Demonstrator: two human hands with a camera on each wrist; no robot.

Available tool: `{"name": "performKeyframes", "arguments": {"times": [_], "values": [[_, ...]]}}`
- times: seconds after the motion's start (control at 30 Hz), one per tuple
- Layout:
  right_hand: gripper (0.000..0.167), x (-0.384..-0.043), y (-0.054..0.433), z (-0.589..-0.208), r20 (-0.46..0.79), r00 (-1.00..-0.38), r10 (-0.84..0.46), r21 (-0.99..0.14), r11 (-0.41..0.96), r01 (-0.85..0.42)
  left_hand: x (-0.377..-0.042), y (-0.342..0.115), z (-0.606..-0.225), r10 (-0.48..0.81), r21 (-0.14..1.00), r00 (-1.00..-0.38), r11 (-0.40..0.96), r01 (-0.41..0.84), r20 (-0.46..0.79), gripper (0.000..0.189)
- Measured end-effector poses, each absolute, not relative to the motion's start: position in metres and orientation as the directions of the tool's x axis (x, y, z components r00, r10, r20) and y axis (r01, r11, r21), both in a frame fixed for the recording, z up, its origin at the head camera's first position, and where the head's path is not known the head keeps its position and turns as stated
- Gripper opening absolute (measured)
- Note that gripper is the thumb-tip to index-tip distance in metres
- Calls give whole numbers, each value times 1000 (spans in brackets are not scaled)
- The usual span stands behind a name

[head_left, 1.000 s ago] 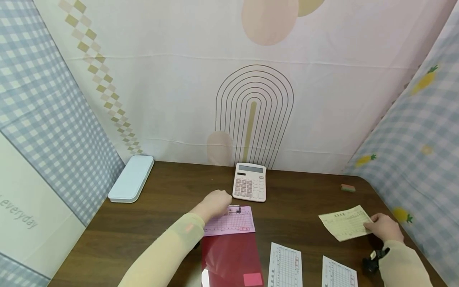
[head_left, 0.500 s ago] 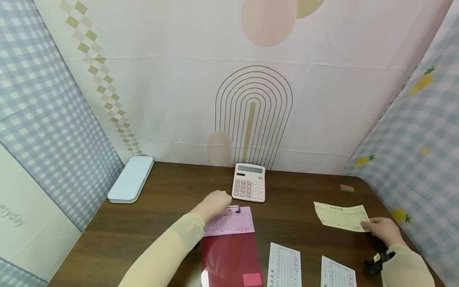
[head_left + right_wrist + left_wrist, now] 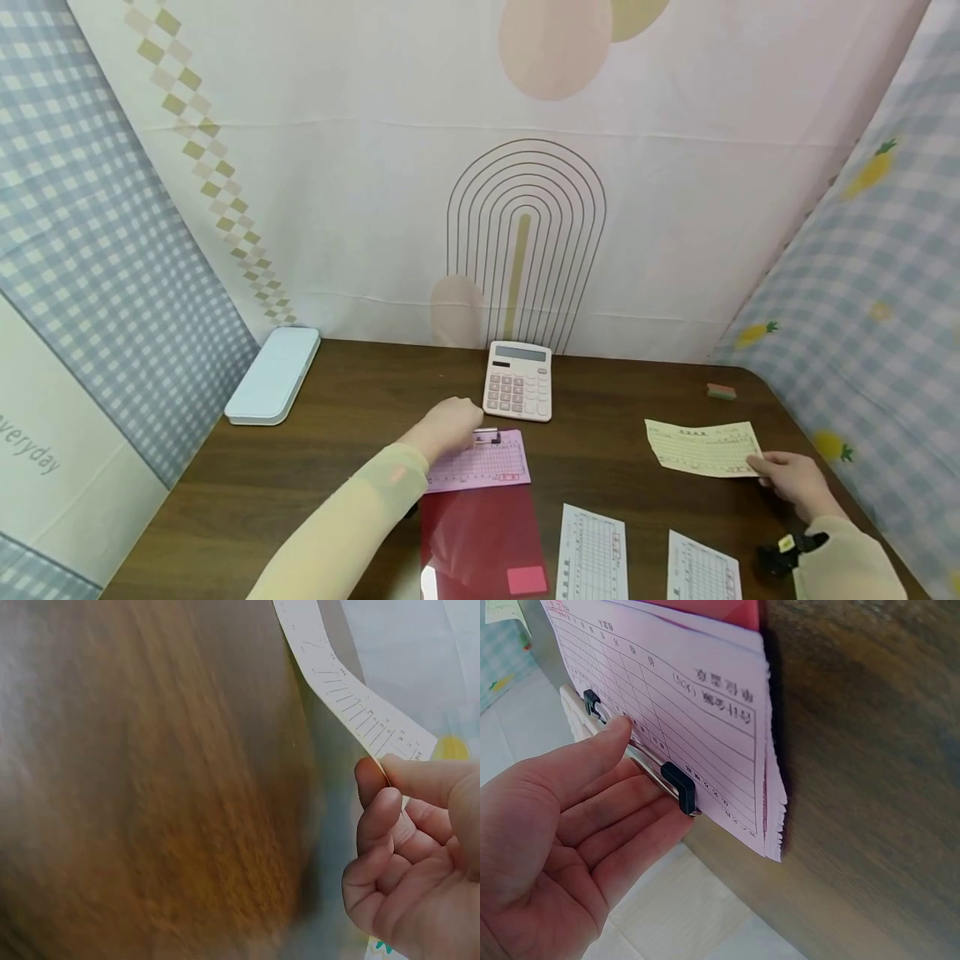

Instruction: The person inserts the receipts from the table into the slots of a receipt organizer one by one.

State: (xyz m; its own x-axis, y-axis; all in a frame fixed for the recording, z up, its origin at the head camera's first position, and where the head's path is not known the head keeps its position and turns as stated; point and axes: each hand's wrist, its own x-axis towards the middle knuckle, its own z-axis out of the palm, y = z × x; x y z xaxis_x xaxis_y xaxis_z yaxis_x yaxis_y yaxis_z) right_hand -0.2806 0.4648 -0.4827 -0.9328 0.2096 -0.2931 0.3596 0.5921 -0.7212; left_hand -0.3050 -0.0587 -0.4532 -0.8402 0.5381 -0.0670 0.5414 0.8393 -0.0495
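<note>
1. Red board: bodyward of the left hand's fingers, likely backing the pink slips.
2. Yellow slip: edge pinched by the right hand, fingers curled, presumably leaving print uncovered.
3. Clip: between left thumb and half-bent fingers, seemingly steadied.

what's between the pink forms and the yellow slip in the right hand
Just bare brown tabletop separates the pink forms from the yellow slip in the head view; both white forms lie nearer the person.
</note>
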Motion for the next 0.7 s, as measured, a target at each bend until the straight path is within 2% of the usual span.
{"name": "performKeyframes", "arguments": {"times": [0.33, 0.7], "values": [[63, -277, 440, -473, -276, -936, 217, -785, 512, 350, -306, -61, -453, 541, -50, -838, 837, 544, -64, 13], [58, -267, 414, -462, -254, -948, 190, -845, 433, 313, -305, -60, -452, 545, -63, -836, 833, 549, -67, 15]]}}
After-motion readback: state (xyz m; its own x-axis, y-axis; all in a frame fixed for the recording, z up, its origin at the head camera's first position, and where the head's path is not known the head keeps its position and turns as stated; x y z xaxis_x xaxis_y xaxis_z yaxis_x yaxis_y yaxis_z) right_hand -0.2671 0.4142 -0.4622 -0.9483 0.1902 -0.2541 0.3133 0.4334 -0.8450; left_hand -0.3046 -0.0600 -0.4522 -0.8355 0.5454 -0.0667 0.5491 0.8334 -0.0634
